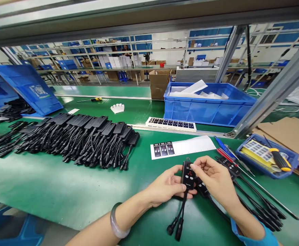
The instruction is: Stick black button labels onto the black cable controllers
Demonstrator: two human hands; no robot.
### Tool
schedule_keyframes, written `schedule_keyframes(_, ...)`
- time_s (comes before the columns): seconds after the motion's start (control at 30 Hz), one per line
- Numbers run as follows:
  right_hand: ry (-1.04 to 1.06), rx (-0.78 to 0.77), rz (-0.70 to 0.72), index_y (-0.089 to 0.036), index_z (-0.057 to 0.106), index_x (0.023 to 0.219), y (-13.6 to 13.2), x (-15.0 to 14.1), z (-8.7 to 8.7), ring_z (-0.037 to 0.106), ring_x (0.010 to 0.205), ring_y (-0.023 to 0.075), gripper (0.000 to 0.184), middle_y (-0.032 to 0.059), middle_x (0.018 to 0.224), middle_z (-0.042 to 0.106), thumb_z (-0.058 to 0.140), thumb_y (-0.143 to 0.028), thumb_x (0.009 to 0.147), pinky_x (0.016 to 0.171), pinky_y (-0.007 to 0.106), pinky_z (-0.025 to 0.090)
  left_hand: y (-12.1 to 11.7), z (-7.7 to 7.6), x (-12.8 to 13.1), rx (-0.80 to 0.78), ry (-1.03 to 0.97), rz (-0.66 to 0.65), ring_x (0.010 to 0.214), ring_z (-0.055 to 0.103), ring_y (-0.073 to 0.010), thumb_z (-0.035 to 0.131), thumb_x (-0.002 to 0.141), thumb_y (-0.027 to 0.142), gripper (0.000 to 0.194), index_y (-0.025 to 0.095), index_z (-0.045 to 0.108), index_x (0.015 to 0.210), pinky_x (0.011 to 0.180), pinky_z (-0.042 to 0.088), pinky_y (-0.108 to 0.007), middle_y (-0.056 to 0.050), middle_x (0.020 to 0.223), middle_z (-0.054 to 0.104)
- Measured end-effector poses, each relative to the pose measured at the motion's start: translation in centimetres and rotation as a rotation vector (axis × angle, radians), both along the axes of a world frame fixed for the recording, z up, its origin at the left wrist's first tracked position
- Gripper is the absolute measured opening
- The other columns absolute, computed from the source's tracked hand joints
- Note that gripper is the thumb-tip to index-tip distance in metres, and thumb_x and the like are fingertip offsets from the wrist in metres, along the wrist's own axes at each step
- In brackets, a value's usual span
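My left hand (166, 186) is closed around a black control box (187, 177), its fingers behind and its thumb on the lower front. The face of the box has a label with red marks and pale buttons, and two short cables with connectors hang from its lower end. My right hand (214, 179) is bent at the upper right corner of the same box, thumb and forefinger pinching there. Partly hidden under that hand, another labelled control box (202, 188) lies on the table. Just beyond is a white label sheet (187, 147) with three black labels at its left end.
A long row of black cabled boxes (95, 124) covers the left of the green table. At the right lie a red screwdriver (226, 155), more labelled boxes (230, 167) and a small blue tray (262, 174). A large blue bin (198, 107) stands behind a label strip (171, 123).
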State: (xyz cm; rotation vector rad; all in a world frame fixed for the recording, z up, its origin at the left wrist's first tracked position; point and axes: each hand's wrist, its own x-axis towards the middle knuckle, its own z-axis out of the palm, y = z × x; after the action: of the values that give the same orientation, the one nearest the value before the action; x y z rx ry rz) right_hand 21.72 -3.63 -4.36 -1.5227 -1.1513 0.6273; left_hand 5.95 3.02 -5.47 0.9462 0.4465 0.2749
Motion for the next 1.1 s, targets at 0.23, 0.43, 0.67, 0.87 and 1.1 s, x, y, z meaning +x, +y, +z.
schedule_keyframes(0.23,0.014,-0.010,-0.015,-0.021,0.057,0.075,0.0,0.0,-0.4,0.054,0.055,0.0126,0.019,-0.0019,0.065,0.057,0.063,-0.038,0.080,0.052,0.024,0.045,0.0,-0.3,0.1,0.049,-0.002,-0.016,0.089,0.067,-0.0235,0.069,0.071,0.018,0.052,0.019,0.047,0.118,0.085,0.049,-0.043,-0.009,0.090,0.067)
schedule_keyframes(0.43,-0.013,-0.021,-0.031,-0.021,0.057,0.073,0.1,0.0,-0.3,0.054,0.056,0.0132,0.019,-0.0012,0.065,0.058,0.062,-0.037,0.079,0.051,0.024,0.045,-0.1,-0.3,0.1,0.072,-0.001,-0.021,0.089,0.067,-0.0235,0.068,0.072,0.018,0.051,0.019,0.046,0.119,0.085,0.049,-0.043,-0.010,0.091,0.067)
schedule_keyframes(0.67,-0.009,-0.038,-0.032,-0.020,0.056,0.073,0.0,0.0,-0.2,0.053,0.054,0.0127,0.018,-0.0019,0.064,0.056,0.061,-0.037,0.079,0.050,0.024,0.044,-0.2,-0.2,0.1,0.075,-0.001,-0.026,0.090,0.067,-0.0238,0.071,0.071,0.023,0.054,0.019,0.045,0.119,0.086,0.049,-0.043,-0.010,0.092,0.066)
schedule_keyframes(0.87,-0.037,-0.041,-0.041,-0.020,0.055,0.072,0.0,-0.2,-0.2,0.052,0.053,0.0126,0.019,-0.0021,0.061,0.056,0.061,-0.037,0.079,0.050,0.024,0.045,-0.2,-0.4,0.1,0.079,0.000,-0.024,0.089,0.067,-0.0233,0.072,0.070,0.023,0.054,0.019,0.046,0.118,0.084,0.049,-0.041,-0.009,0.091,0.066)
schedule_keyframes(1.1,-0.212,-0.079,-0.130,-0.022,0.051,0.098,0.3,0.9,-1.2,0.055,0.060,0.0146,0.038,-0.0021,0.071,0.055,0.067,-0.046,0.073,0.053,0.026,0.047,0.0,-0.2,0.1,0.032,-0.013,-0.015,0.086,0.069,-0.0246,0.074,0.068,0.024,0.051,0.019,0.046,0.110,0.082,0.050,-0.040,-0.009,0.088,0.068)
